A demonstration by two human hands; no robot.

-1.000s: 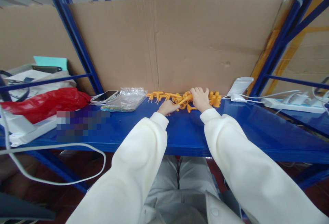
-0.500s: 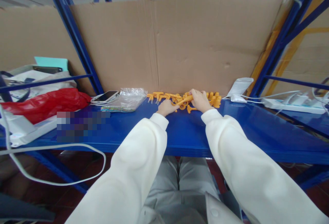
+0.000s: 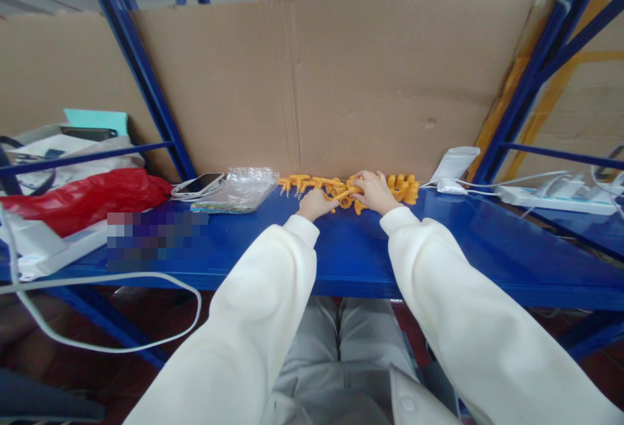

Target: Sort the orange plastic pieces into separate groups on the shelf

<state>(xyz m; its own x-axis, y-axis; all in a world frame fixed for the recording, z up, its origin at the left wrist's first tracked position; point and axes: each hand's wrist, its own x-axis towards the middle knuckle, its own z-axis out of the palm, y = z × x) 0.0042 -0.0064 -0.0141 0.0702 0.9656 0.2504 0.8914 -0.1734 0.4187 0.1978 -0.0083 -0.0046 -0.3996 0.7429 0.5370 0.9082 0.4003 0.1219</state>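
Several small orange plastic parts (image 3: 312, 182) lie in a row along the back of a blue metal shelf (image 3: 351, 249), against a cardboard sheet. My left hand (image 3: 316, 205) is curled and pinches one end of an orange part (image 3: 342, 195). My right hand (image 3: 374, 192) has its fingers closed on the other end of that same part, amid the pile. More orange parts (image 3: 404, 187) sit just right of my right hand. Both arms wear white sleeves.
A clear plastic bag (image 3: 238, 190) and a phone (image 3: 199, 182) lie left of the parts. A red bag (image 3: 78, 197) and white cables (image 3: 97, 308) are at far left. A white pouch (image 3: 453, 165) and power strip (image 3: 556, 201) sit at right. Blue rack posts (image 3: 141, 74) flank the cardboard (image 3: 390, 87).
My right hand has slid slightly left and pulled its fingers together on the orange part. My left hand has hardly moved.
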